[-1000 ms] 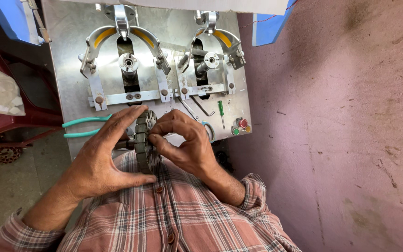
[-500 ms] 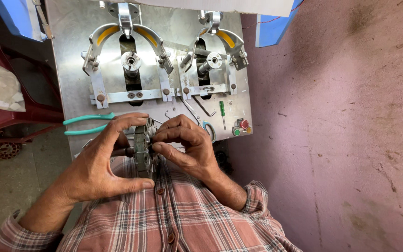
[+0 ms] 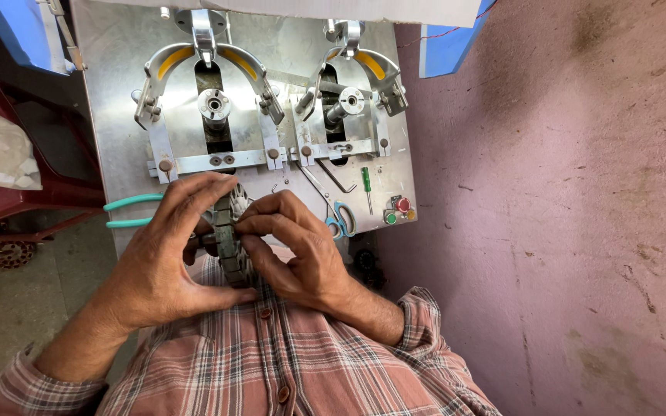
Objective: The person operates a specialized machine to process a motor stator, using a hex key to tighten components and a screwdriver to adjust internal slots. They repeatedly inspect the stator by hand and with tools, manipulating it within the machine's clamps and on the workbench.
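Both hands (image 3: pixel 233 254) at plate edge (image 3: pixel 117 231)

The person wears a long-sleeved button-front shirt (image 3: pixel 287 362) in a faded red, white and grey plaid, with small dark-red buttons (image 3: pixel 265 313) down the placket and buttoned cuffs (image 3: pixel 418 323) drawn back from the bare left hand (image 3: pixel 167 258) and right hand (image 3: pixel 298 250).
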